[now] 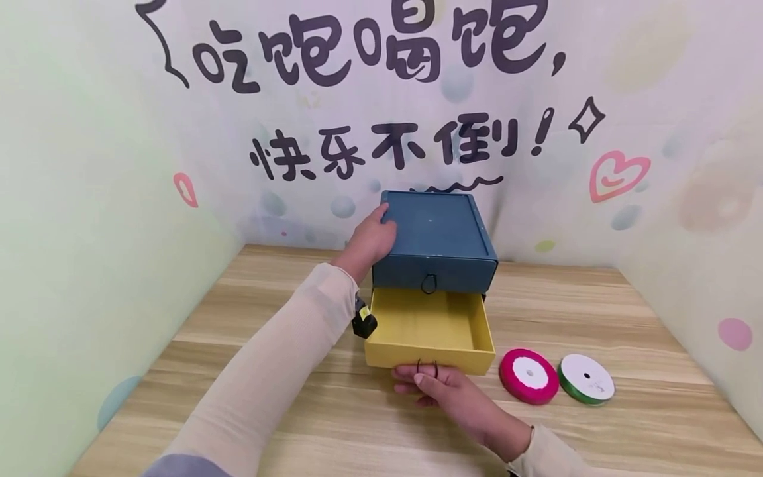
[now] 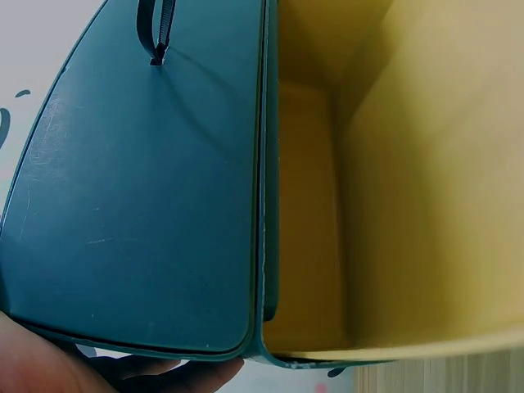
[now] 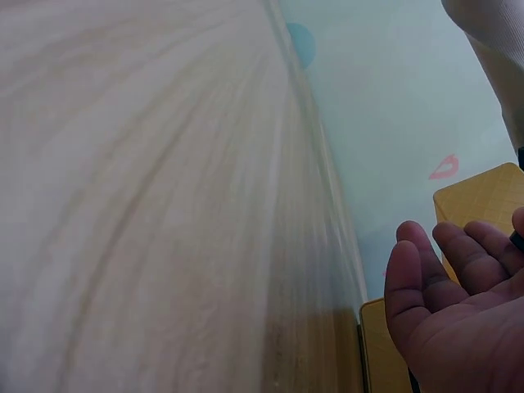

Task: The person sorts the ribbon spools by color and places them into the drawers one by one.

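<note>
The yellow drawer (image 1: 430,329) stood pulled well out of the blue drawer box (image 1: 436,238), which sat on the wooden counter (image 1: 298,424) near the back wall. The left hand (image 1: 371,240) rested on the box's top left edge, fingers curled over the rim. The right hand (image 1: 444,391) lay palm up under the drawer's front, its fingers hooked at the small black ring pull (image 1: 427,368).

My judgement of the risks: the drawer looked close to the end of its travel, so a further tug could bring it clear of the box and drop its back end onto the counter. If the left hand eased off, the light box could slide forward with the drawer instead. The pink ribbon spool (image 1: 528,375) and green ribbon spool (image 1: 587,379) lay just beside the right wrist and could be knocked.

The head view alone showed both hands, the spools and the drawer's reach. The left wrist view showed the closed upper drawer front (image 2: 139,188) with its own pull, and the yellow interior (image 2: 426,180), bare. The right wrist view showed the cupped palm (image 3: 458,319) and yellow corners, but not the ring.
</note>
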{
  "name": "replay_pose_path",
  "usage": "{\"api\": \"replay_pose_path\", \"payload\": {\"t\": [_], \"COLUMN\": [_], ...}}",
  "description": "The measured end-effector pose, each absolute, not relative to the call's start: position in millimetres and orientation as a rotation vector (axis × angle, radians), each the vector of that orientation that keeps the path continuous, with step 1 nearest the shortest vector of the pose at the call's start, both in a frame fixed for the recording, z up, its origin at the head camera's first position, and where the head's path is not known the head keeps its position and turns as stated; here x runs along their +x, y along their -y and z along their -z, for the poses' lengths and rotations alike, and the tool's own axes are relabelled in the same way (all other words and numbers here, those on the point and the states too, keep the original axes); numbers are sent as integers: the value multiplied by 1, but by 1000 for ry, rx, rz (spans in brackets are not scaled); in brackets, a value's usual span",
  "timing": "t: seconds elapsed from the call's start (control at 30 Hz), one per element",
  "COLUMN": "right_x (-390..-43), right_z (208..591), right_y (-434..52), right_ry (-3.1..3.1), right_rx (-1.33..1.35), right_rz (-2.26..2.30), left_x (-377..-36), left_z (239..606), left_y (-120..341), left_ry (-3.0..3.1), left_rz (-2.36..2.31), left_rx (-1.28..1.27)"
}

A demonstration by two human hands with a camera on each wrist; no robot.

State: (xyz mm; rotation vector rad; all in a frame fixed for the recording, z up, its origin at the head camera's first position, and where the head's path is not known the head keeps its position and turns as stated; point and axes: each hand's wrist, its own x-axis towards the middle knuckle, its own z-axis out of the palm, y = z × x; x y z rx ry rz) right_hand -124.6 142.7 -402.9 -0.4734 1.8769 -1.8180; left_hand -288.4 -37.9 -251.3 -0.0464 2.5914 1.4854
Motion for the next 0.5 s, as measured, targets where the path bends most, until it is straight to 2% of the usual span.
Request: {"api": "replay_pose_path", "payload": {"t": [0.5], "right_x": [-115], "right_z": [406], "right_y": [-149], "right_ry": [-1862], "right_rx": [-508], "right_rz": [1767], "left_x": [-289], "left_z": [253], "left_y": [38], "left_ry": [-2597], "left_rz": [-1495], "left_rx": [-31]}}
